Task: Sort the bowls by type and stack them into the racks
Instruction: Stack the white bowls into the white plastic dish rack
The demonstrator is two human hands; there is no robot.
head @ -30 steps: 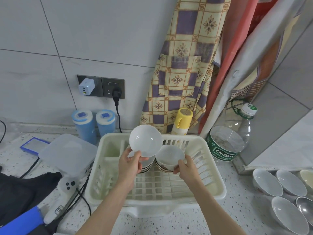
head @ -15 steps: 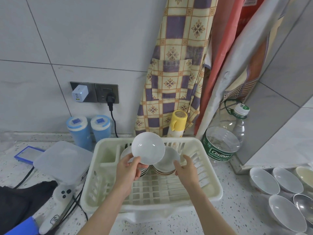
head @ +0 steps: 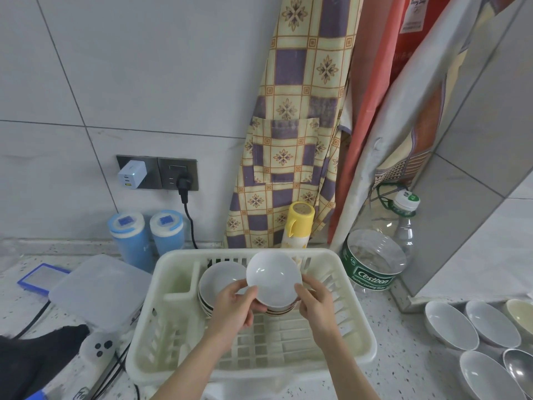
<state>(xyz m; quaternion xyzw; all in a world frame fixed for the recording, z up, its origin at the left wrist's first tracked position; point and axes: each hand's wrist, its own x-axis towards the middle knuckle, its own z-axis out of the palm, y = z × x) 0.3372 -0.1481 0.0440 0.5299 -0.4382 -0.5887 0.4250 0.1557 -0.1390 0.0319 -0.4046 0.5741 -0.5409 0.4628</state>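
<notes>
A plain white bowl tilts toward me over the cream dish rack. My left hand grips its lower left rim, thumb inside. My right hand holds its right rim. The bowl sits on or just above a stack of brown-rimmed bowls, mostly hidden behind it. A second stack of bowls leans in the rack to the left. Several loose white bowls lie on the counter at the right.
Behind the rack stand two blue canisters, a yellow-capped bottle and a clear water jug. A translucent lidded box, a white controller and cables lie left. A steel bowl sits at far right.
My left hand has carried the white bowl to the right, from above the left stack over to the right stack. My right hand has come onto its right rim.
</notes>
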